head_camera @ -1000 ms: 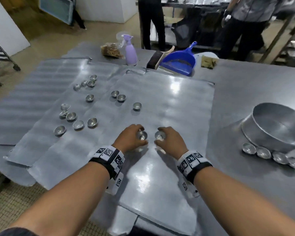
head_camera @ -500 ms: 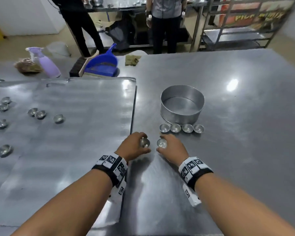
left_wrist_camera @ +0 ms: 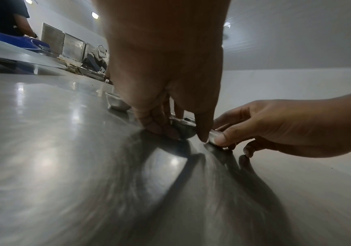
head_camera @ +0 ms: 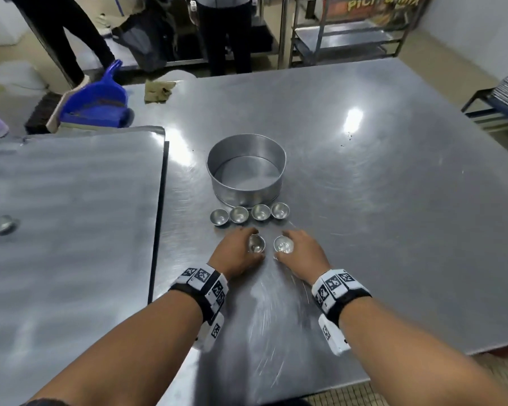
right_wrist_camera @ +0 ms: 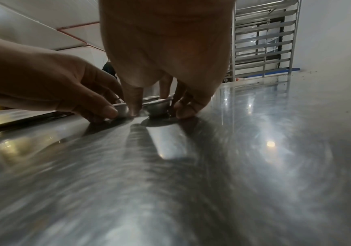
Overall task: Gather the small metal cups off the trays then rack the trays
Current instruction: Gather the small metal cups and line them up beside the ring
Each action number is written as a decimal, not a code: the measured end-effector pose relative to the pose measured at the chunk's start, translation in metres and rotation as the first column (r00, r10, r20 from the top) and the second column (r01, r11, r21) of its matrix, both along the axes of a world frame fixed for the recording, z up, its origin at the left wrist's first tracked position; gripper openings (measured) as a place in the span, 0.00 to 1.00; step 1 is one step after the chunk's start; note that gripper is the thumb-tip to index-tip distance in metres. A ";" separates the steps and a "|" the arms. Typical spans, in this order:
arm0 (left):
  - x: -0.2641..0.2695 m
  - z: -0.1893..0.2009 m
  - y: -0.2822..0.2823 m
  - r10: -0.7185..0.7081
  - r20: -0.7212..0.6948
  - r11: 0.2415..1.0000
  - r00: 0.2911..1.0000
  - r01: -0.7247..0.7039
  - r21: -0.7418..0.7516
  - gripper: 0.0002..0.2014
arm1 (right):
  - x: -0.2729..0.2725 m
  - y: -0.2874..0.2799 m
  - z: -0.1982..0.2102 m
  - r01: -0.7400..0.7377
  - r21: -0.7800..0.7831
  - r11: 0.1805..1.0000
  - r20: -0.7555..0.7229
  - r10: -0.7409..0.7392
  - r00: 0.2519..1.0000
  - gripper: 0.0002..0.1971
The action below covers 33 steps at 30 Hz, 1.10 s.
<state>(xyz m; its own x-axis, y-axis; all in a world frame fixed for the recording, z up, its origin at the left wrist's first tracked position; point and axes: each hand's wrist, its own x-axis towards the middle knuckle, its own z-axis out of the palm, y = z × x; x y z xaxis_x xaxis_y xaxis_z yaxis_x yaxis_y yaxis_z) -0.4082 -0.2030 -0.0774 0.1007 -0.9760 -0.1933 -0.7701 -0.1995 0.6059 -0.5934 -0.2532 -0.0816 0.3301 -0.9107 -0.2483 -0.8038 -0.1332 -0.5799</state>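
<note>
gripping 1 small metal cup each, both hands are resting low on the steel table (head_camera: 379,200). the left hand (head_camera: 236,253) is pinching the left cup (head_camera: 256,244) between thumb and curled fingers, and the right hand (head_camera: 301,250) is pinching the right cup (head_camera: 283,244) the same way. both cups are sitting upright, mouths opening toward the ceiling, bases on the table; being round, they are showing no long axis. they are lying just beside each other, a narrow gap between them, near the row of 4 cups (head_camera: 250,213) that is running left to right, rims nearly touching, against the front wall of the round cake tin (head_camera: 247,189). both forearms are reaching forward, palms down, knuckles up, wrists carrying marker bands.

the left wrist view is showing what the head view is hiding: the left fingers (left_wrist_camera: 159,123) are curling down around the cup's rounded side (left_wrist_camera: 184,129) with tips touching the table, and the right thumb (left_wrist_camera: 225,138) is pressing its cup's wall. the right wrist view is showing the right cup's flared rim (right_wrist_camera: 157,104) and a tall tray rack (right_wrist_camera: 264,41) behind. only the head view is taking in the flat tray (head_camera: 71,230) at left, overlapping the table, with 1 lone cup (head_camera: 1,224) on it, and the blue dustpan (head_camera: 97,98) beyond.
</note>
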 end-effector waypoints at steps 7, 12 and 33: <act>-0.014 0.017 -0.012 0.062 -0.116 0.989 0.991 -0.077 -0.130 0.23 | -0.001 -0.026 -0.005 0.039 -0.043 0.998 0.063 -0.036 0.997 0.26; -0.019 0.025 -0.015 0.106 -0.165 0.980 0.981 -0.131 -0.152 0.15 | 0.003 -0.039 -0.007 0.050 -0.078 0.996 0.119 -0.040 0.992 0.21; -0.012 0.007 -0.025 0.063 -0.130 0.985 0.990 -0.082 -0.150 0.15 | -0.005 -0.041 -0.003 0.011 -0.074 0.997 0.140 0.000 0.990 0.19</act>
